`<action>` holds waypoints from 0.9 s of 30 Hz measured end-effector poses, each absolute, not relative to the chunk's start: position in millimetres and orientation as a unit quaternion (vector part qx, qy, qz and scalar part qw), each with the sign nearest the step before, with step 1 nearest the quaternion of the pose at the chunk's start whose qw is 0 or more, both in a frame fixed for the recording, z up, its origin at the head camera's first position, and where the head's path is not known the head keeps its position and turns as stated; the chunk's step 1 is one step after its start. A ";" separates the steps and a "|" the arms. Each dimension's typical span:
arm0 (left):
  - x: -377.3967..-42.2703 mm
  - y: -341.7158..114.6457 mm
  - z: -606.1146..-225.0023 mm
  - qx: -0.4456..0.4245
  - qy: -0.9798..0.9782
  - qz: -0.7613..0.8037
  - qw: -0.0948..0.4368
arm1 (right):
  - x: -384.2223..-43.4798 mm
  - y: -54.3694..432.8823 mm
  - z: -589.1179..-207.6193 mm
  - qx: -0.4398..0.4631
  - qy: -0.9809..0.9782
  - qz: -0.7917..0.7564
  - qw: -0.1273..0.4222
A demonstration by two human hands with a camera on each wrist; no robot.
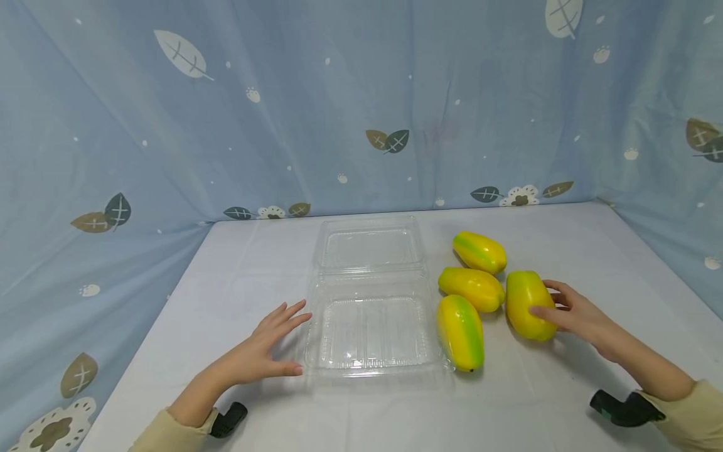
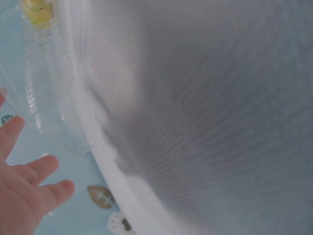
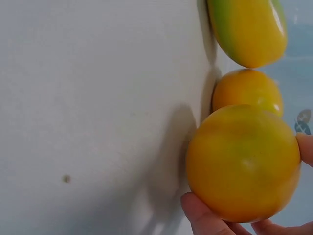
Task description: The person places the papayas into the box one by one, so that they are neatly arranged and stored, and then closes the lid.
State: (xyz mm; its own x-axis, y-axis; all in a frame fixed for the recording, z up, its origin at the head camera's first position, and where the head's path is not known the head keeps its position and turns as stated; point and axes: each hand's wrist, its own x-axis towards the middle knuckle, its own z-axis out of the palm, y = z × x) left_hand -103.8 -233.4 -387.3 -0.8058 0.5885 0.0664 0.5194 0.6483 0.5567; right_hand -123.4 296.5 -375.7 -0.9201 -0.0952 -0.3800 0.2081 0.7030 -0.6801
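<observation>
A clear plastic clamshell box (image 1: 369,333) lies unfolded on the white table, its lid (image 1: 369,248) laid back toward the curtain. Just off the box's left side is my left hand (image 1: 257,351), fingers spread and thumb apart, holding nothing; its fingers (image 2: 41,169) also show in the left wrist view. My right hand (image 1: 573,317) grips a yellow-green papaya (image 1: 529,306) by its right side, thumb in front and fingers behind. In the right wrist view, fingertips (image 3: 198,208) press against that papaya's rounded end (image 3: 244,164).
Between the box and the gripped papaya lie three more: a front papaya (image 1: 460,333) against the box's right edge, a middle papaya (image 1: 471,289), and a back papaya (image 1: 480,252). A blue leaf-patterned curtain (image 1: 316,113) borders the table's back and sides.
</observation>
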 end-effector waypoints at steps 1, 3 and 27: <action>-104.0 -233.4 -387.7 0.306 0.906 0.287 0.061 | -123.5 296.8 -374.7 0.030 0.902 -0.384 0.193; -104.3 -233.6 -388.5 0.305 0.906 0.288 0.061 | -124.2 297.4 -372.5 0.030 0.904 -0.383 0.188; -103.3 -233.7 -388.0 0.295 0.906 0.295 0.072 | -143.4 288.6 -326.0 -0.021 0.918 -0.372 0.138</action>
State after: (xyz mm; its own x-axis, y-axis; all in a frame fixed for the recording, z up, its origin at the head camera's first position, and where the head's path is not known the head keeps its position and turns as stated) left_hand -103.3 -233.7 -388.0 -0.8156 0.5770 0.0437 0.4923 0.6523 0.5764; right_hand -143.4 288.6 -326.0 -0.9612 -0.1408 -0.2373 0.0642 0.7225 -0.6884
